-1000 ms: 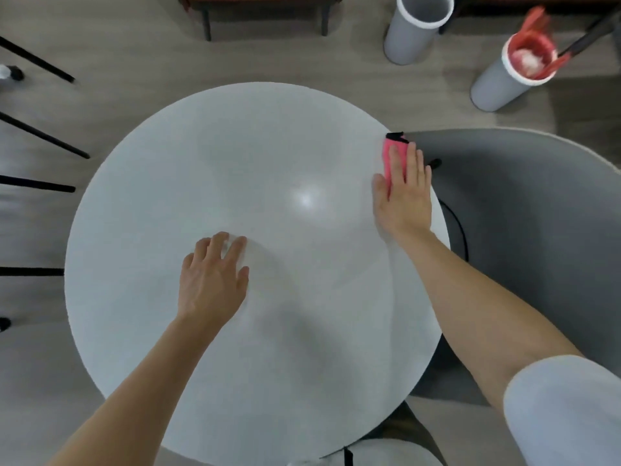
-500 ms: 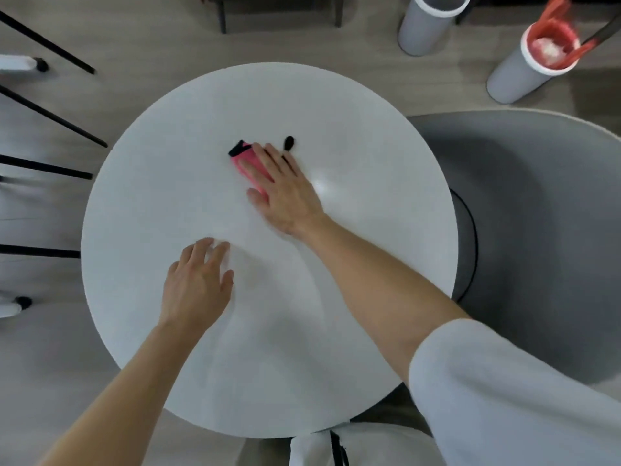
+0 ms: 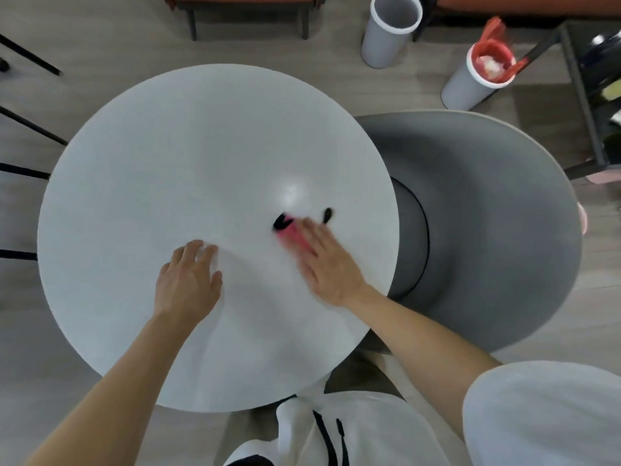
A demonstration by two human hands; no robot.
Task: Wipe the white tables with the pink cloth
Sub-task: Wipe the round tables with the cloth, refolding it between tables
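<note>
A round white table (image 3: 141,169) fills the middle of the view. The pink cloth (image 3: 293,235), with black trim at its far corner, lies flat on the table right of centre. My right hand (image 3: 324,264) presses on it with straight fingers and is blurred by motion; most of the cloth is hidden under the fingers. My left hand (image 3: 186,284) rests flat on the table, fingers spread, to the left of the cloth and apart from it.
A lower grey round table (image 3: 497,203) sits right of the white one, partly under it. Two grey bins stand on the floor behind: an empty bin (image 3: 389,31) and a bin with a red liner (image 3: 477,79). Black chair legs (image 3: 30,126) stand at left.
My right hand swept the cloth from the table's right edge across to the left of centre, then back to the right of centre. My left hand stayed planted on the table.
</note>
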